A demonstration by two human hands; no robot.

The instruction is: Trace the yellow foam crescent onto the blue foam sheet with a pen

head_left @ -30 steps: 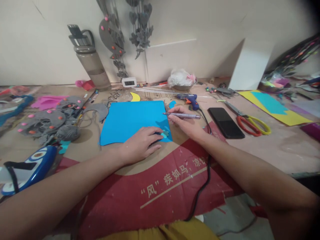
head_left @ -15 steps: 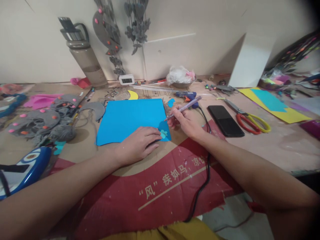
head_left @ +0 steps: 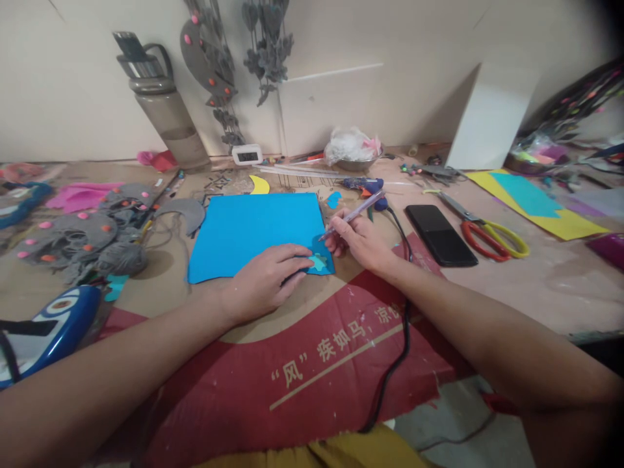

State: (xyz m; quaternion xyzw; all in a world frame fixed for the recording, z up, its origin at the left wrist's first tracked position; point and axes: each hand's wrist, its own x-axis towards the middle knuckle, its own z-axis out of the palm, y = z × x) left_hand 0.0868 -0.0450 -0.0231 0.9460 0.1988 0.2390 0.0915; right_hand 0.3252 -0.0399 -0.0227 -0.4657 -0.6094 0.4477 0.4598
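Note:
A blue sheet [head_left: 253, 227] lies flat on the cardboard in front of me. On its lower right corner rests a small light-green flower-shaped cutout [head_left: 318, 262]. My left hand [head_left: 273, 273] lies over the sheet's lower edge, fingers stretched out, with the fingertips on the cutout's left side. In my right hand [head_left: 358, 240] a pale purple pen [head_left: 358, 211] is pinched, its tip pointing down at the sheet just above the cutout. A small blue cutout [head_left: 334, 199] lies just beyond the sheet's right edge.
A glue gun [head_left: 363, 185] with a black cord sits behind my right hand. To the right are a phone [head_left: 441, 235] and scissors [head_left: 482, 227]. Grey felt pieces [head_left: 92, 234] lie left. A bottle [head_left: 168, 117] and a bowl [head_left: 358, 164] stand by the wall.
The pen and my right hand have shifted slightly left and down, toward the cutout. My left fingertips have drawn back a little to the left, showing more of the cutout.

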